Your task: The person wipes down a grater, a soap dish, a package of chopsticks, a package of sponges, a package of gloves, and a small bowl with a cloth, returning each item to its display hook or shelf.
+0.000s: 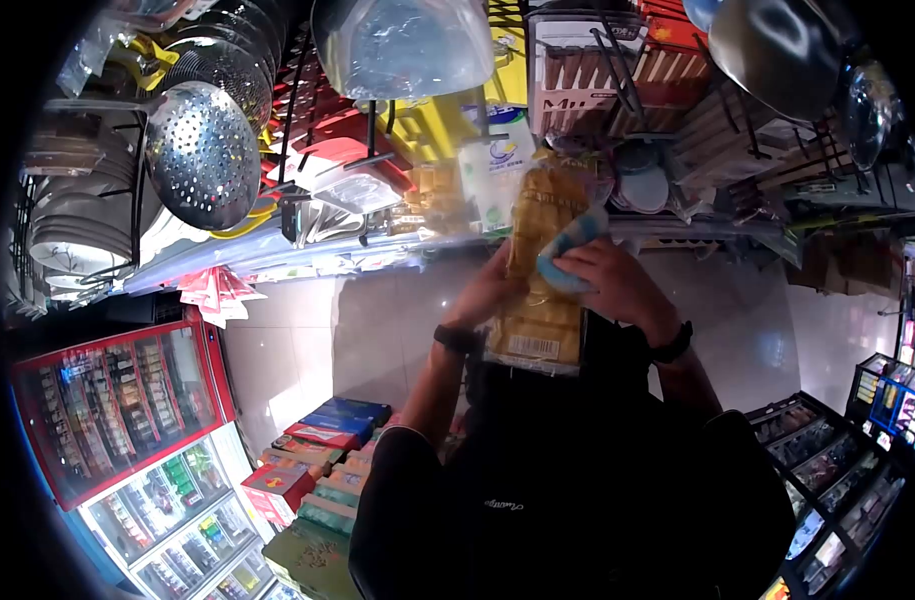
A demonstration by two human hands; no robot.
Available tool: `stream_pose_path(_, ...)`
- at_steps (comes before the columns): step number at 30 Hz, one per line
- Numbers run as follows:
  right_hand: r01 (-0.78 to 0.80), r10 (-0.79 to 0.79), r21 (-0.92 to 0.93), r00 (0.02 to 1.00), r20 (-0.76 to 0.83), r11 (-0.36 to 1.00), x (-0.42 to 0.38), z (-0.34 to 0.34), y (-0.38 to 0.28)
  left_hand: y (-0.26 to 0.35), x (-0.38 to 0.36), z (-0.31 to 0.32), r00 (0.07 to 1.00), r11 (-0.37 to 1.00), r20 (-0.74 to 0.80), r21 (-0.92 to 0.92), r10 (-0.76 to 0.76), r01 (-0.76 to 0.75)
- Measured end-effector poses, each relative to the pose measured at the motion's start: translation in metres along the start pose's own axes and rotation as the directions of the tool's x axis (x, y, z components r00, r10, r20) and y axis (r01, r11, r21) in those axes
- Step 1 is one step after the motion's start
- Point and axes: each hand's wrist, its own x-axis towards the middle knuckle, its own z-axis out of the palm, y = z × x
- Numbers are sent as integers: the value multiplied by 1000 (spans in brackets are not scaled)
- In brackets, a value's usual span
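A long yellow-brown package (540, 315) in clear wrapping, with a barcode label near its lower end, is held upright in front of my chest. My left hand (492, 287) grips its left edge, the fingers partly hidden behind it. In my right hand (612, 285) is a blue and white cloth (575, 245), bunched under the fingers and pressed against the package's right side. Both wrists wear dark bands.
Above hang a perforated skimmer (202, 155), metal ladles (777, 55) and packaged utensils on hooks. The shelf edge (377, 250) crosses beyond my hands. A red-framed cabinet (122, 410) stands at left, stacked boxes (322, 450) lower left, and a dark rack (827, 460) at right.
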Motion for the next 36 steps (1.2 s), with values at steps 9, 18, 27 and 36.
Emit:
stream_pose_path(9,40,-59,152,990,127,988,-34,-24,-19,2,9,10,975,993,187,-43,118,-112)
stream_pose_path(18,84,-162,-208,905,-394,975,-32,-59,-40,18,-13,6,965,981,195,-122,175,-153)
stream_pose_path(27,301,-288,-180,953,91,937,-31,-39,-71,54,-41,27,994,989,35,105,103,-106)
stream_pose_path(36,277,-281,134,960,9,951,-27,-69,-47,60,-53,25,974,979,-99,18,203,-202)
